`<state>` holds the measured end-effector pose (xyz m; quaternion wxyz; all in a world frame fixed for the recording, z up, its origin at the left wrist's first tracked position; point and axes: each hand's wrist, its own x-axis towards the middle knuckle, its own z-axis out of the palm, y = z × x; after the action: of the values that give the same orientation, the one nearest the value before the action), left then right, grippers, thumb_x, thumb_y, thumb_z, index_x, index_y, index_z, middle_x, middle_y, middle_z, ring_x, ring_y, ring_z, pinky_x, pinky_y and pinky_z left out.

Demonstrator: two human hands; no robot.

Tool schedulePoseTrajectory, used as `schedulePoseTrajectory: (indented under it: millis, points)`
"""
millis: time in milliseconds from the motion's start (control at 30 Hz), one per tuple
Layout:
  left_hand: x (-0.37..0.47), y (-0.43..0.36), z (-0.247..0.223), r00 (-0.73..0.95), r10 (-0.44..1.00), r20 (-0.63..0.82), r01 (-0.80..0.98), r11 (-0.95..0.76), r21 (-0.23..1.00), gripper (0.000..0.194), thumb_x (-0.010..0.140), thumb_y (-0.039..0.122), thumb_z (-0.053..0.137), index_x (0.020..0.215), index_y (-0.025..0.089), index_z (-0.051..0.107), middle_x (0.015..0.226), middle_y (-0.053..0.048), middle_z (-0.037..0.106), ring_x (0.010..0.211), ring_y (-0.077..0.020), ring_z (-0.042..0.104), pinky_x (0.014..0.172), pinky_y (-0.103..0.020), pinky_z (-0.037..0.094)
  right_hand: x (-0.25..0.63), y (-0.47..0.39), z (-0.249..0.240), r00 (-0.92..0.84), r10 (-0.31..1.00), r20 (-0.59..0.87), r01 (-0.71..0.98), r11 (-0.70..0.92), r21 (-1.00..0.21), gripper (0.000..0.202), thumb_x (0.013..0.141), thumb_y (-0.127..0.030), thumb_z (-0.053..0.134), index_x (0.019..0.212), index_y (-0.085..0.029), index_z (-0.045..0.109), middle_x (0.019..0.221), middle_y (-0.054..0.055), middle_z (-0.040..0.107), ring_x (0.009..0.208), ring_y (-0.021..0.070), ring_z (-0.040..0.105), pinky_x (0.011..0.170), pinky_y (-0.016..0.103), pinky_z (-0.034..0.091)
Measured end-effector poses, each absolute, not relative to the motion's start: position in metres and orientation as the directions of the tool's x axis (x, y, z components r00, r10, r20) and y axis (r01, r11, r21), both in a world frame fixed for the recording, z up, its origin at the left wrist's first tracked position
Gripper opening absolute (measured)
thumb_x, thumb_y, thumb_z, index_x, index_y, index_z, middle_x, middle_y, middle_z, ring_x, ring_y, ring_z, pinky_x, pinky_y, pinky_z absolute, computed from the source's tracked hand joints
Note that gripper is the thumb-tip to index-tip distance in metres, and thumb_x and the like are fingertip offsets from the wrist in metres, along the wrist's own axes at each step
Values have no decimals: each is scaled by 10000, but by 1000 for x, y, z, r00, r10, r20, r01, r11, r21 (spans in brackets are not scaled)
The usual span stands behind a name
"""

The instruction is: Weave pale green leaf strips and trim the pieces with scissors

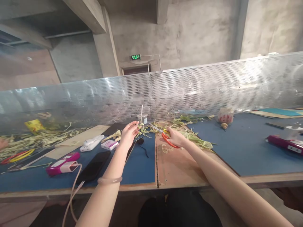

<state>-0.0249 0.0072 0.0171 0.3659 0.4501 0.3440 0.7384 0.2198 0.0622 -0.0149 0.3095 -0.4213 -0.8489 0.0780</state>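
Metal scissors with red and yellow handles (pixel 163 131) are above the counter (pixel 142 175), gripped by curled fingers of the right hand (pixel 175 137); their long axis points forward-left, toward the left hand (pixel 129 134). Whether its bent fingers pinch pale green plant strips (pixel 143 130), I cannot tell.

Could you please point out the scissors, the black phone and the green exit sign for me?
Scissors (pixel 161 130): head view, on the blades close to the handles.
Black phone (pixel 95 166): head view, middle of its dark face.
Green exit sign (pixel 135 57): head view, middle of its lit panel.
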Motion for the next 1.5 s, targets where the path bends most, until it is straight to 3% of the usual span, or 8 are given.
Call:
schedulePoseTrajectory:
  millis: [500, 1500]
  points:
    - [-12, 2, 20, -328, 796, 508, 70, -516, 854, 371, 586, 283, 693, 924, 157, 605, 1079, -104, 610, 751, -143, 612, 548, -197, 444, 216, 52, -13, -481, 766, 427, 695, 630, -347, 547, 679, -631, 493, 1012, -197, 485, 953, 86, 613, 765, 208, 578, 558, 247, 359]
    - [-13, 1, 20, -245, 835, 493, -14, -511, 859, 342, 607, 258, 691, 922, 160, 598, 1111, -99, 590, 733, -121, 607, 608, -216, 467, 208, 47, -15, -456, 759, 464, 661, 638, -395, 509, 645, -613, 543, 956, -216, 473, 916, 60, 612, 755, 202, 573, 569, 240, 358]
